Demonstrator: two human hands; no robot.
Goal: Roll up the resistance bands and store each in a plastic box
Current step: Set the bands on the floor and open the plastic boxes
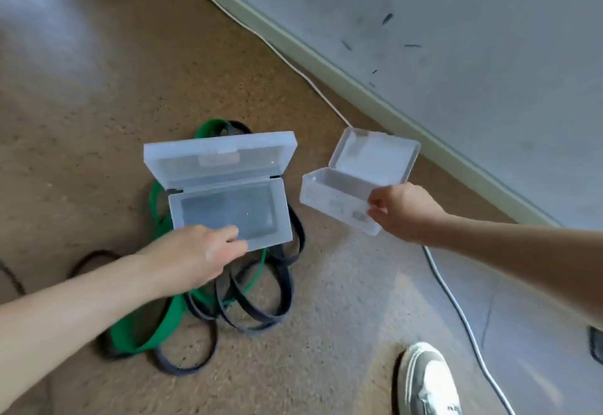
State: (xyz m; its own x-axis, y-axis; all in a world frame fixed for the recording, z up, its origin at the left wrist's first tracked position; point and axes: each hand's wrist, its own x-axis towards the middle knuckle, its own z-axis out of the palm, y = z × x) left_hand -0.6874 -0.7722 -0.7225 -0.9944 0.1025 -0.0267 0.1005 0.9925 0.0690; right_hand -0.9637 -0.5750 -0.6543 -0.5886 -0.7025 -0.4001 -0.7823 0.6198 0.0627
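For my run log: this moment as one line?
left hand grips larger open box | right hand grips smaller open box | green band, black bands unrolled on floor

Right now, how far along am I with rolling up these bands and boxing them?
Early. Done: both clear boxes are open and look empty. In hand: your left hand holds the larger box, your right hand the smaller box. Left: the green band and black bands lie loose, unrolled, on the floor; none is boxed yet.
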